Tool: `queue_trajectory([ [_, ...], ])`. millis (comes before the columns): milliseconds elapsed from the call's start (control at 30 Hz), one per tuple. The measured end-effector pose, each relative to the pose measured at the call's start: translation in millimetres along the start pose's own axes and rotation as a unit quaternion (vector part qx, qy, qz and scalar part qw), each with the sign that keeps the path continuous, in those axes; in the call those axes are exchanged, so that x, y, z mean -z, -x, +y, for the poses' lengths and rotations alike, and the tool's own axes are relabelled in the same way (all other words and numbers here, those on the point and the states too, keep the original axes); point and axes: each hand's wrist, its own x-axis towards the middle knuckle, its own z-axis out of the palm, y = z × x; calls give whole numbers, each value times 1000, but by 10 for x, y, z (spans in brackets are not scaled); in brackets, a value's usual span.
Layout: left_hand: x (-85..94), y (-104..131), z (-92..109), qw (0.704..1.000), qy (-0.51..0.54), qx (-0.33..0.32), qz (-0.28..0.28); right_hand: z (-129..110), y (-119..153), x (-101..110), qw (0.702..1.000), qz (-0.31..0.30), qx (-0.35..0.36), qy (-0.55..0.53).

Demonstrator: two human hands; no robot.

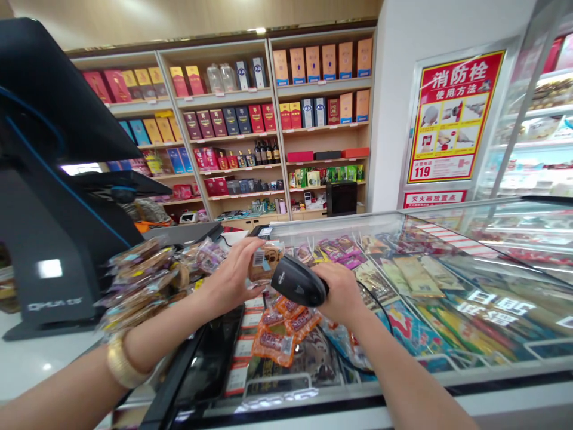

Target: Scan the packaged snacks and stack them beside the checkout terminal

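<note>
My left hand grips a small brown snack packet in clear wrap, a barcode label on its face. In my right hand is a black handheld barcode scanner, its head pointing left, close to the packet and partly overlapping it in view. The scanner's cable trails down onto the glass. Just below the scanner lie several orange snack packets on the freezer top. To the left of my left wrist, a heap of brown wrapped snack packets sits on the counter.
A dark point-of-sale terminal stands at the left. The glass-topped freezer stretches right, with packaged goods under the glass. Shelves of boxed bottles line the back wall, beside a red fire-hydrant poster.
</note>
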Motion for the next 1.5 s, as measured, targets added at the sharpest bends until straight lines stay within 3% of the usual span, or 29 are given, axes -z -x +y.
queue_trajectory([
  [133, -8, 8, 46, 999, 37, 25, 1, 28, 5, -6, 1000, 2, -5, -3],
  [233, -128, 74, 118, 985, 116, 125, 30, 48, 0, 21, 999, 40, 1, -7],
  [367, -519, 224, 235, 914, 303, 260, 71, 86, -3, 66, 996, 90, -20, 17],
  [467, -798, 261, 316, 871, 362, 323, 70, 128, 9, 67, 994, 100, -24, 32],
  [567, -937, 174, 379, 880, 342, 328, 45, 171, 32, 41, 995, 93, -11, 46],
  [667, -981, 50, 402, 900, 330, 284, 17, 206, 58, 18, 995, 84, -1, 57],
  [800, -884, 38, 344, 931, 256, 256, 35, 229, 76, 17, 994, 90, 4, 62],
  [900, -620, 152, 222, 945, 76, 318, 30, 221, 70, 29, 993, 102, 12, 61],
  [967, -396, 243, 108, 916, -65, 396, 0, 207, 62, 39, 993, 99, 21, 61],
  [1067, -127, 360, -55, 842, -186, 499, -82, 189, 57, 56, 993, 89, 31, 68],
  [1133, -37, 416, -120, 810, -199, 531, -153, 189, 62, 66, 994, 81, 32, 69],
  [1233, -10, 463, -141, 793, -193, 533, -223, 207, 79, 69, 994, 72, 31, 71],
  [1367, -56, 488, -121, 791, -198, 525, -244, 216, 92, 62, 994, 68, 39, 72],
  [1500, -98, 523, -131, 801, -193, 523, -218, 186, 81, 61, 995, 64, 50, 65],
])
